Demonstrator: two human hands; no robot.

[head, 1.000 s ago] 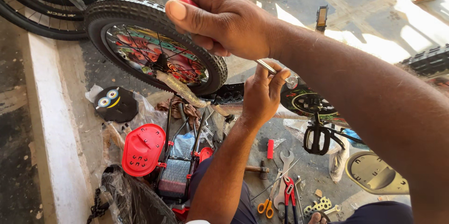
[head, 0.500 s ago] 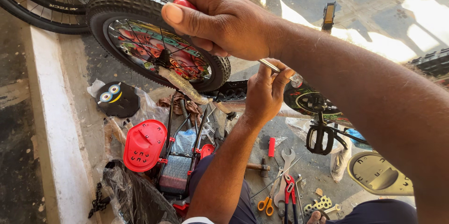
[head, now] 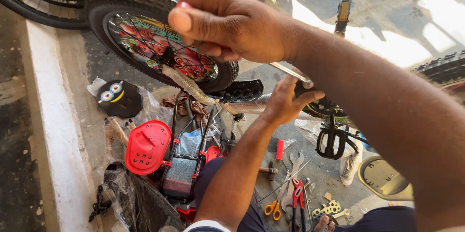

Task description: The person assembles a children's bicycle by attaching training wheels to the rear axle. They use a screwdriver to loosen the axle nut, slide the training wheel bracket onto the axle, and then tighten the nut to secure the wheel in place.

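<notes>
Two hands work a screwdriver at the frame of a small upturned bicycle.

The right hand [head: 232, 26] is raised close to the camera, forearm crossing from the lower right, fingers curled tight around the red handle of a screwdriver [head: 290, 71]; its metal shaft slants down to the right. The left hand [head: 286, 101] reaches up from below, fingers bent against the bicycle frame [head: 252, 108] near the shaft tip, partly open. The right forearm hides much of the frame. Beyond lies a small wheel [head: 145, 33]; on the ground are a red plastic cover [head: 145, 144], a spanner [head: 293, 174] and orange-handled scissors [head: 273, 208].
</notes>
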